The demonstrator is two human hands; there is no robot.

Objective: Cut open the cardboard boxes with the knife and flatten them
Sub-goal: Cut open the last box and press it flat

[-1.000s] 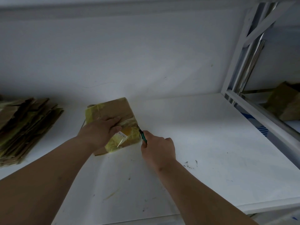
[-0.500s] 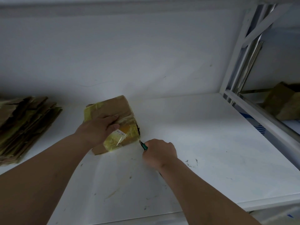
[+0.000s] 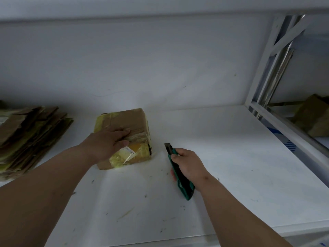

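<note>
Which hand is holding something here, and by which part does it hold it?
The right hand grips the knife around the upper part of its green handle, blade clear of the box. The left hand only presses flat on the box.

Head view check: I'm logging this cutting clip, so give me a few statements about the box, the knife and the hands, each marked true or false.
1. The left hand rests on top of the box. True.
2. The knife blade is inside the box's side. False: the blade is clear of the box, out to its right.
3. The right hand holds the knife by its green handle. True.
4. The box is already flattened. False: it still stands as a box, with yellow tape on it.
5. A stack of flat cardboard lies on the shelf to the left of the box. True.
</note>
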